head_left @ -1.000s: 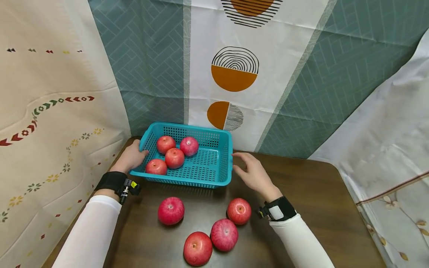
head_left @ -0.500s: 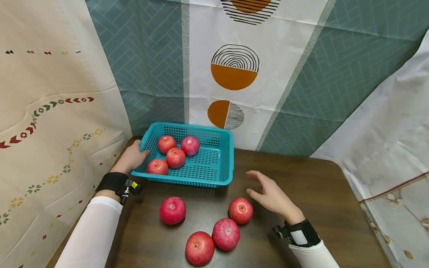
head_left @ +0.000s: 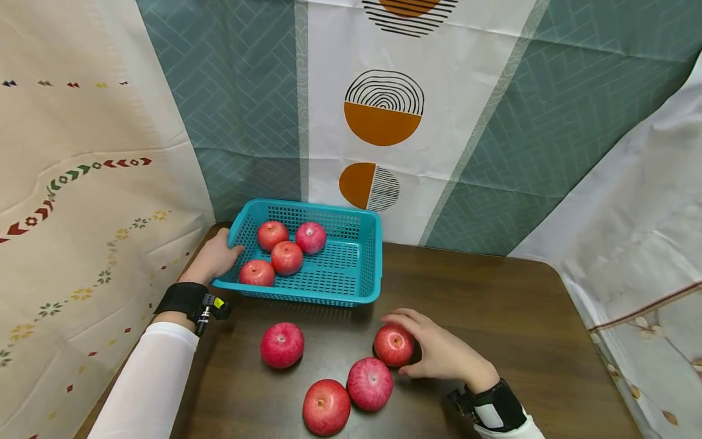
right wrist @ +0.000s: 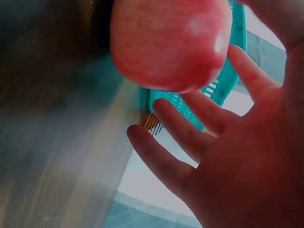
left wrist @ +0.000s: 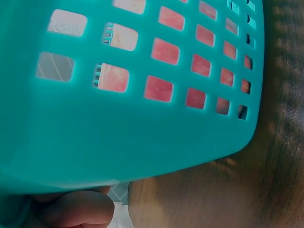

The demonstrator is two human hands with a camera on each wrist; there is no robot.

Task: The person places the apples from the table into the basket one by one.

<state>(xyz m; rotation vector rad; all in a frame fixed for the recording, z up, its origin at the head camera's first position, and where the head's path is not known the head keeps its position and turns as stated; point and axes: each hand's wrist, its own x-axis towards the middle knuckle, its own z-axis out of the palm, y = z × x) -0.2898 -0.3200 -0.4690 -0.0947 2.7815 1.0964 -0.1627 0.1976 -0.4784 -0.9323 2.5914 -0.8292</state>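
Note:
A turquoise plastic basket (head_left: 351, 300) with perforated walls holds several red apples (head_left: 287, 258) in its left half. My left hand (head_left: 222, 256) grips its left rim, thumb over the edge; in the left wrist view curled fingers (left wrist: 80, 209) show beneath the rim. On the table in front, my right hand (head_left: 433, 347) is around an apple (head_left: 394, 345), fingers on the far side and thumb on the near side. The right wrist view has that apple (right wrist: 171, 45) close before the spread, fairly straight fingers (right wrist: 161, 156).
Three more apples lie on the brown wooden table (head_left: 510, 317): one at the left (head_left: 282, 345), a streaked one (head_left: 370, 384) and another beside it (head_left: 326, 407) near the front. A patterned curtain (head_left: 384, 122) hangs behind the basket, with pale cloths at both sides.
My right hand has left the basket's right end, swung out to the right, and come down toward me around the nearest apple. The left hand keeps its hold on the basket.

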